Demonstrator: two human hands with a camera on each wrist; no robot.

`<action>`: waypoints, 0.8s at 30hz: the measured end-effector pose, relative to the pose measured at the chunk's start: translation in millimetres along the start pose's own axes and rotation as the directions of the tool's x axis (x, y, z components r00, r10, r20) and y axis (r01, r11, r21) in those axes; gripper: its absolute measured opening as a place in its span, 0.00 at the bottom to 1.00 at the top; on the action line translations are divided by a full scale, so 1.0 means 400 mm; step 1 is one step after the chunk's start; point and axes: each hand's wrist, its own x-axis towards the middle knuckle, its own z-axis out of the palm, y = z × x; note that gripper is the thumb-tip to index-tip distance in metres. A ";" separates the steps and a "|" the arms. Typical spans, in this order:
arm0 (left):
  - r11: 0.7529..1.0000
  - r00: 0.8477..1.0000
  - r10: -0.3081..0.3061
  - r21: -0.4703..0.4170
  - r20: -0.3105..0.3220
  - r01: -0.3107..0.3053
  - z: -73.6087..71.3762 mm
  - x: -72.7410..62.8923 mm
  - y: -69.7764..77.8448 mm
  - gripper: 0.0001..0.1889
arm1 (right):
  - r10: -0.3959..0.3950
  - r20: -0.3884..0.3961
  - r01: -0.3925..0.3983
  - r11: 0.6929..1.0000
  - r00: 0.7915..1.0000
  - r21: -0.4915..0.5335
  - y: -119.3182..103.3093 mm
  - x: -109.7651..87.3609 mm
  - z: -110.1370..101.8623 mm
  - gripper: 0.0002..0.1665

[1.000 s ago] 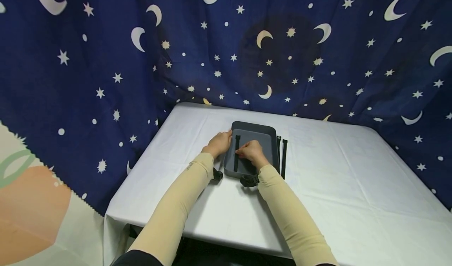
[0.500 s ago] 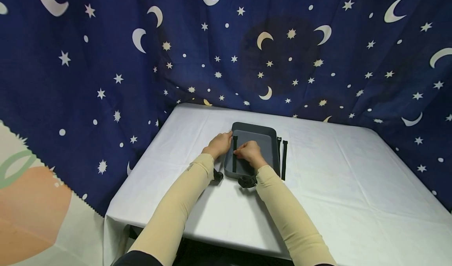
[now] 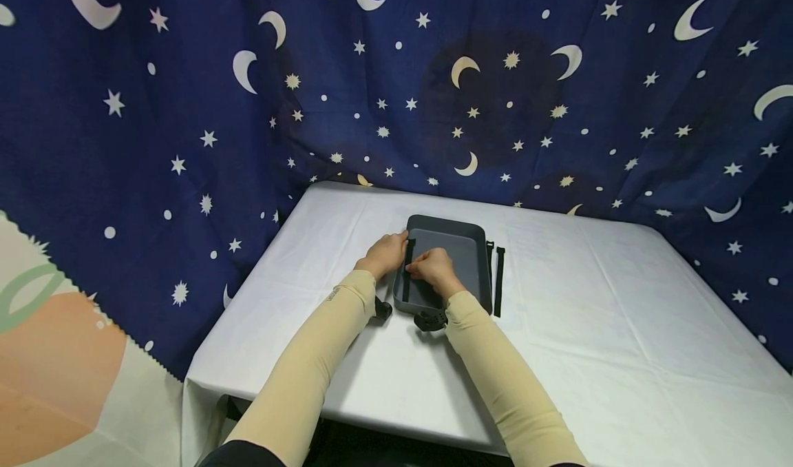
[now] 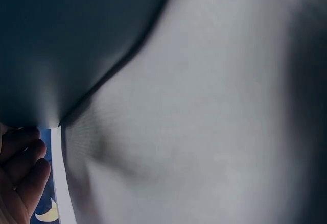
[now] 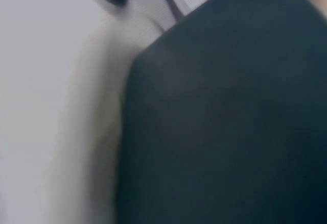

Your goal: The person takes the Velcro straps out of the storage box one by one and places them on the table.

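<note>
A dark grey rectangular tray (image 3: 455, 243) lies on the white-covered table. My left hand (image 3: 385, 253) grips its left rim; in the left wrist view several fingers (image 4: 31, 183) lie against the outside of the tray wall (image 4: 61, 45). Inside the tray, along the left wall, runs a black cable strap (image 3: 406, 288) with a wider head at its far end. My right hand (image 3: 436, 267) reaches into the tray and pinches this strap near its middle with thumb and fingertips. In the right wrist view the tray wall (image 5: 219, 112) hides the fingers.
Two more black straps lie right of the tray: one (image 3: 500, 281) on the tablecloth, another (image 3: 490, 253) close against the tray's right wall. White cloth (image 3: 595, 315) covers the table. A dark blue curtain (image 3: 495, 109) with moons and stars hangs behind.
My right hand has shifted the strap leftward inside the tray, up to the left wall. The left hand stays on the rim, and the tray has not moved visibly.
</note>
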 end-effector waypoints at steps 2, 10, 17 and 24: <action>1.000 1.000 0.000 -0.006 -0.002 0.000 0.000 0.000 0.000 0.25 | -0.004 -0.002 0.004 1.000 1.000 -0.006 0.000 0.001 0.001 0.06; 1.000 1.000 0.000 -0.011 0.002 0.000 -0.002 0.000 0.000 0.25 | 0.004 -0.011 -0.004 1.000 1.000 -0.013 -0.002 0.004 0.005 0.06; 1.000 1.000 0.009 0.007 0.007 -0.009 0.005 0.007 -0.007 0.25 | 0.019 -0.010 -0.019 1.000 1.000 -0.016 -0.005 0.002 0.011 0.05; 1.000 1.000 0.009 0.007 0.003 -0.009 0.004 0.010 -0.007 0.25 | 0.029 -0.017 -0.030 0.999 0.999 -0.045 -0.011 -0.001 0.015 0.04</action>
